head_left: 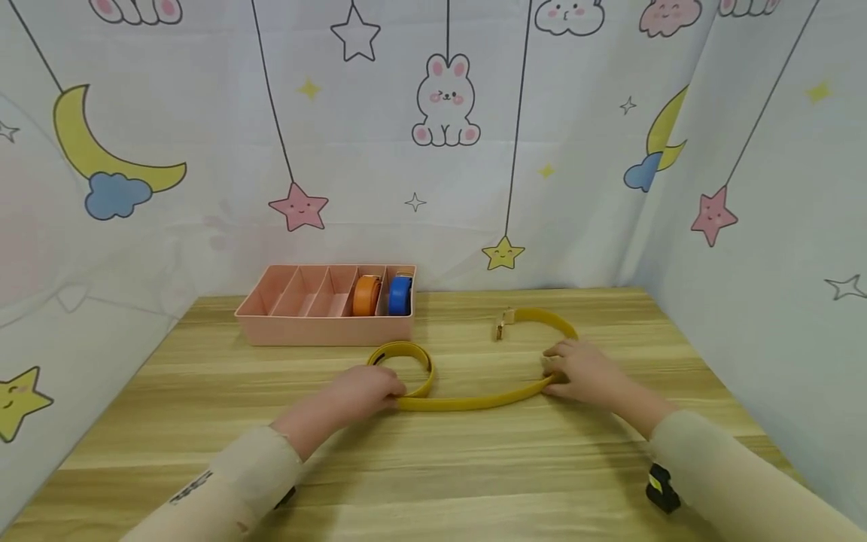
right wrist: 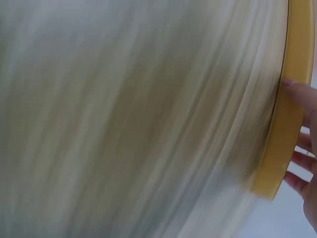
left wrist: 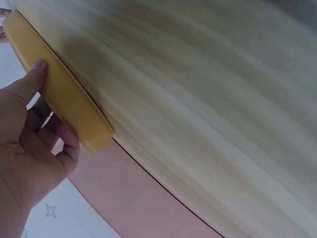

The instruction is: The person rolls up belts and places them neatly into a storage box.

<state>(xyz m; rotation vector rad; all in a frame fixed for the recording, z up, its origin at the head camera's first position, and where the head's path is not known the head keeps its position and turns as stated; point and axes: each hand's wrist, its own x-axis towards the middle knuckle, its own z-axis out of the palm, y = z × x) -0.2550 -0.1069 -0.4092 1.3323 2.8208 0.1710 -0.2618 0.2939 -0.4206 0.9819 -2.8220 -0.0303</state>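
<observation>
A yellow belt (head_left: 467, 404) stands on its edge on the wooden table, one end curled into a loop and the rest sweeping right in a curve. Its gold-coloured buckle (head_left: 500, 330) lies at the far end, behind the right hand. At the loop, my left hand (head_left: 366, 390) pinches the strap; the left wrist view shows the thumb on the outer face of the belt (left wrist: 64, 94) and fingers behind it. Farther right, my right hand (head_left: 588, 376) grips the strap where it bends back, thumb in front and fingers behind, as the right wrist view shows.
Behind the loop stands a pink divided box (head_left: 325, 331) holding a rolled orange belt (head_left: 366, 296) and a rolled blue belt (head_left: 400, 296) in its right compartments. A patterned white curtain (head_left: 379, 173) hangs along the table's back edge and sides.
</observation>
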